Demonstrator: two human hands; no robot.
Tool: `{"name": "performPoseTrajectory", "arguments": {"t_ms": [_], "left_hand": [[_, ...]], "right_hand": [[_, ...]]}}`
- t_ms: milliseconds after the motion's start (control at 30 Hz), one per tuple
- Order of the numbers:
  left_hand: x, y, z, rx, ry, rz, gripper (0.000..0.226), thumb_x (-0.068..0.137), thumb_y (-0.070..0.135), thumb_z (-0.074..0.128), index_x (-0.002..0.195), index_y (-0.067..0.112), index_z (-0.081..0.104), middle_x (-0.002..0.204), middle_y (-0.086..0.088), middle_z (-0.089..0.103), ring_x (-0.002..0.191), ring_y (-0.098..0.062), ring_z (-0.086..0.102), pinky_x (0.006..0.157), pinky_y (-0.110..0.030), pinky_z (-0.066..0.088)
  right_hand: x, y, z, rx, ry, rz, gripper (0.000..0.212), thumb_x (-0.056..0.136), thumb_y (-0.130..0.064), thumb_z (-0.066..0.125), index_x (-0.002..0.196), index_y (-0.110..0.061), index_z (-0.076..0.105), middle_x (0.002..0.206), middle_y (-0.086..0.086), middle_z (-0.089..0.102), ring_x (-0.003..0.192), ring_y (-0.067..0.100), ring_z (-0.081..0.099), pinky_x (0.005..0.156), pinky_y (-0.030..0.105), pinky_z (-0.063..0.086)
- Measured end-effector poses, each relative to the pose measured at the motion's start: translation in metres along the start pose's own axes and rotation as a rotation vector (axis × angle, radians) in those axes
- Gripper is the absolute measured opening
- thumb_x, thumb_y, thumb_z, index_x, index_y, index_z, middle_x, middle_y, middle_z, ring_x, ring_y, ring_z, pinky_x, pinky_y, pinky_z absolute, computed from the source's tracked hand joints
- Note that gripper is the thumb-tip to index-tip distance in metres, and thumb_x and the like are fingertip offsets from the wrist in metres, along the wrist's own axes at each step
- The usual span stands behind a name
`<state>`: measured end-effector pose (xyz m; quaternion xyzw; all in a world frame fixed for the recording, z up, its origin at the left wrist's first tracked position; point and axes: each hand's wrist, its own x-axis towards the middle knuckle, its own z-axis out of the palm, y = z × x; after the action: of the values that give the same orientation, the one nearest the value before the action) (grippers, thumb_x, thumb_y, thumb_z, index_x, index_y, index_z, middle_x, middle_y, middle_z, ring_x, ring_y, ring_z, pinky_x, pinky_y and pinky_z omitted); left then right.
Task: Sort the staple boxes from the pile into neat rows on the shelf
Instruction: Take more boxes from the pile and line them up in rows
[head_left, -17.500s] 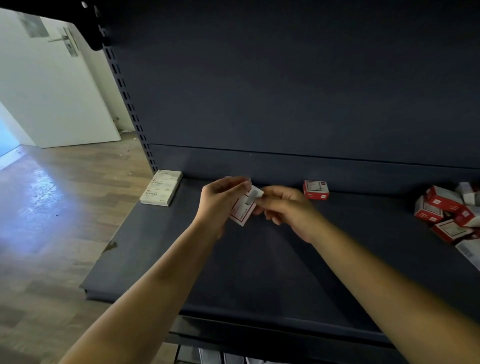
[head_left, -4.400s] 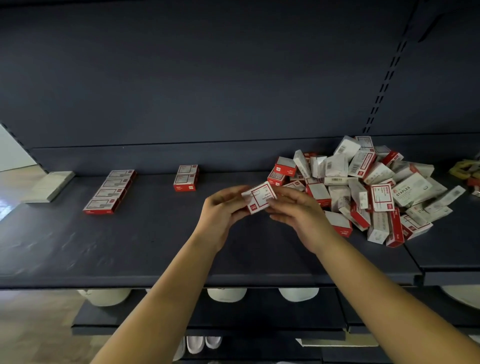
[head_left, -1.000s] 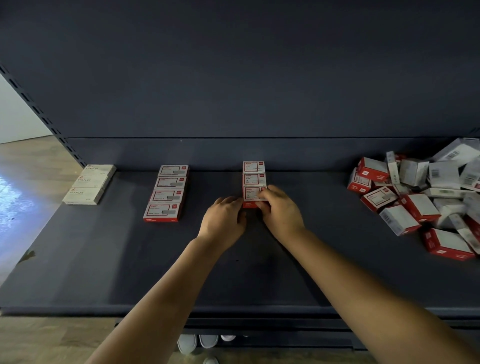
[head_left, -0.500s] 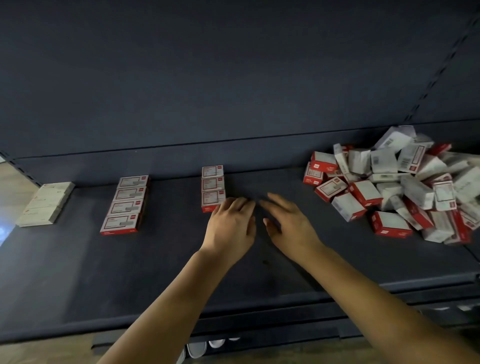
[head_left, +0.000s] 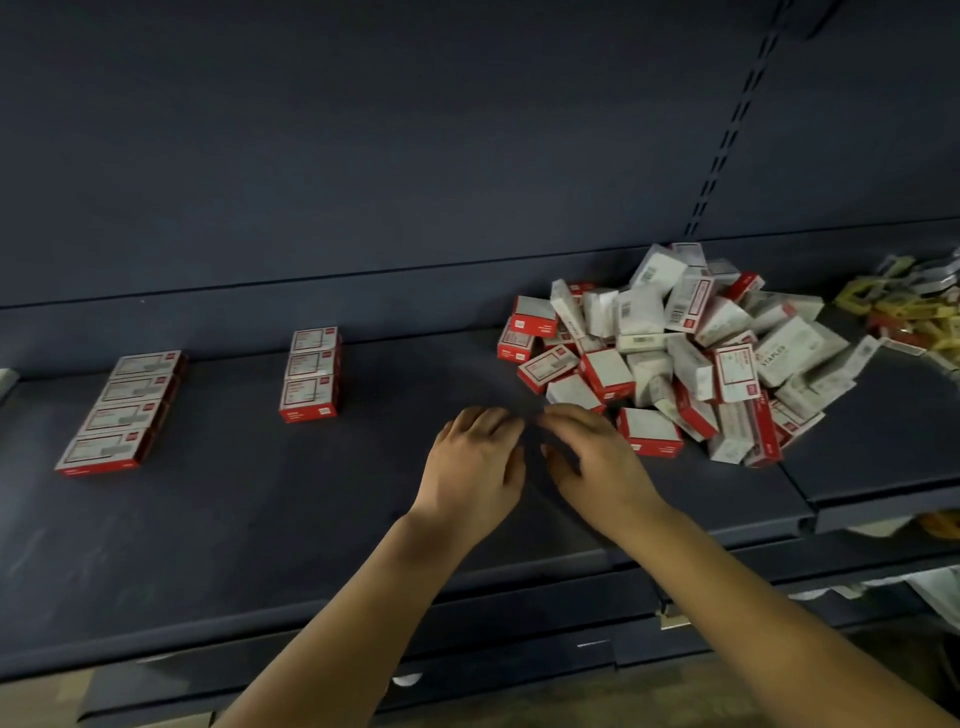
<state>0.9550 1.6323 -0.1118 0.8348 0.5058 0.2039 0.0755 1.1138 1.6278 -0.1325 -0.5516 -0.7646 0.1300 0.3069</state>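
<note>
1. Four staple boxes sit in the far-left row (head_left: 118, 413), flat on the dark shelf (head_left: 218, 519), well apart from both hands.
2. Next, a row of three boxes (head_left: 310, 373), to the left of the hands and beyond them.
3. Left hand (head_left: 475, 467) hovers palm down, fingers loosely spread, holding nothing.
4. Right hand (head_left: 597, 465) just beside it, fingers relaxed and empty too, fingertips near the closest box.
5. The jumbled pile of staple boxes (head_left: 675, 353) lies right of the hands, toward the back.
</note>
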Motion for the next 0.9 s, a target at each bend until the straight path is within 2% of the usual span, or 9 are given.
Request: {"name": "performPoseTrajectory", "arguments": {"t_ms": [133,200,267,433,600,767,900], "left_hand": [[0.013,0.010,0.011,0.004,0.031,-0.030,0.030,0.080,0.020,0.049,0.097,0.009,0.070,0.095,-0.005,0.070,0.086,-0.028,0.066,0.070,-0.037,0.054],[0.020,0.010,0.015,0.002,0.037,-0.055,0.030,0.082,0.018,0.052,0.105,0.008,0.069,0.103,-0.007,0.068,0.095,-0.029,0.063,0.077,-0.038,0.051],[0.027,0.007,0.016,0.033,0.004,-0.087,0.032,0.092,0.019,0.047,0.119,0.011,0.062,0.119,-0.005,0.062,0.111,-0.025,0.055,0.090,-0.035,0.043],[0.042,-0.005,0.020,0.101,-0.044,-0.181,0.037,0.098,0.024,0.038,0.134,0.020,0.048,0.136,0.003,0.049,0.125,-0.016,0.040,0.100,-0.026,0.032],[0.049,-0.007,0.018,0.117,-0.082,-0.248,0.041,0.099,0.025,0.038,0.139,0.021,0.042,0.141,0.003,0.045,0.129,-0.017,0.036,0.103,-0.026,0.029],[0.050,-0.007,0.020,0.134,-0.080,-0.269,0.041,0.099,0.026,0.038,0.140,0.022,0.042,0.141,0.003,0.045,0.129,-0.017,0.037,0.103,-0.026,0.029],[0.051,-0.004,0.021,0.135,-0.086,-0.278,0.041,0.099,0.027,0.038,0.140,0.022,0.041,0.144,0.003,0.041,0.132,-0.016,0.034,0.105,-0.026,0.027]], "right_hand": [[0.018,0.013,-0.017,0.008,0.060,-0.049,0.032,0.077,0.006,0.061,0.107,0.000,0.065,0.105,0.016,0.066,0.097,0.031,0.063,0.085,0.029,0.045],[0.033,0.016,-0.023,0.011,0.068,-0.055,0.030,0.077,0.009,0.061,0.105,0.000,0.066,0.102,0.016,0.067,0.095,0.030,0.064,0.085,0.029,0.047],[0.050,0.017,-0.028,-0.004,0.051,-0.056,0.026,0.081,0.005,0.060,0.105,-0.001,0.066,0.104,0.015,0.067,0.098,0.029,0.063,0.087,0.033,0.049],[0.090,0.017,-0.034,-0.120,-0.087,0.039,0.030,0.092,-0.011,0.051,0.121,-0.012,0.059,0.122,0.008,0.060,0.112,0.021,0.056,0.096,0.033,0.045],[0.118,0.025,-0.036,-0.319,-0.330,0.114,0.035,0.092,-0.013,0.054,0.126,-0.017,0.056,0.127,0.010,0.055,0.114,0.024,0.053,0.096,0.035,0.045],[0.129,0.032,-0.033,-0.432,-0.437,0.088,0.029,0.092,-0.015,0.054,0.120,-0.019,0.061,0.124,0.008,0.056,0.110,0.023,0.055,0.095,0.031,0.045],[0.131,0.036,-0.034,-0.443,-0.488,0.044,0.039,0.091,-0.011,0.053,0.127,-0.025,0.055,0.130,0.007,0.051,0.116,0.024,0.051,0.095,0.032,0.043]]}}
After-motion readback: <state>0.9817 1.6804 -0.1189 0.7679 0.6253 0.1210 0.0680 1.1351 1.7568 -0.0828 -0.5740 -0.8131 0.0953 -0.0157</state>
